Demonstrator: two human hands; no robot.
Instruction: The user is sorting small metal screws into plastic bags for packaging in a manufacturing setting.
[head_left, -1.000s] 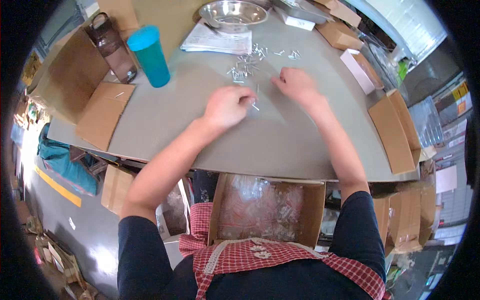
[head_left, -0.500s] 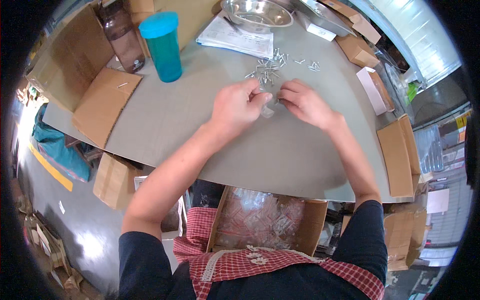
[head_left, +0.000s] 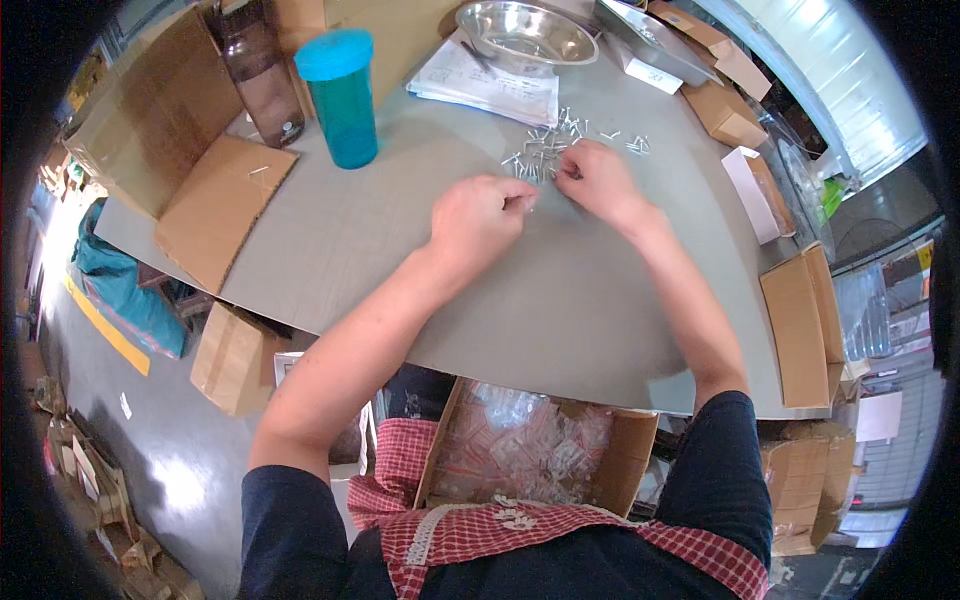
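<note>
Near the middle of the grey table, my left hand (head_left: 482, 217) is closed in a pinch. A small pale bit shows at its fingertips, too small to name. My right hand (head_left: 600, 183) is just to its right, fingers curled at the near edge of a loose pile of small silvery screws (head_left: 540, 150). Its fingertips are partly hidden, and whatever they grip cannot be made out. A few more screws (head_left: 638, 146) lie apart to the right of the pile. Below the table edge, an open cardboard box (head_left: 632, 455) holds many small clear plastic bags (head_left: 520, 440).
A teal cup with a blue lid (head_left: 340, 100) and a dark bottle (head_left: 262, 80) stand at the left beside bent cardboard (head_left: 215, 205). Papers (head_left: 490, 85), a steel bowl (head_left: 527, 35) and a metal tray (head_left: 655, 45) are at the back. Small boxes (head_left: 725, 112) line the right edge.
My right hand has moved up to the screw pile. The clear plastic piece seen under my left fingertips no longer shows plainly. My view has shifted slightly.
</note>
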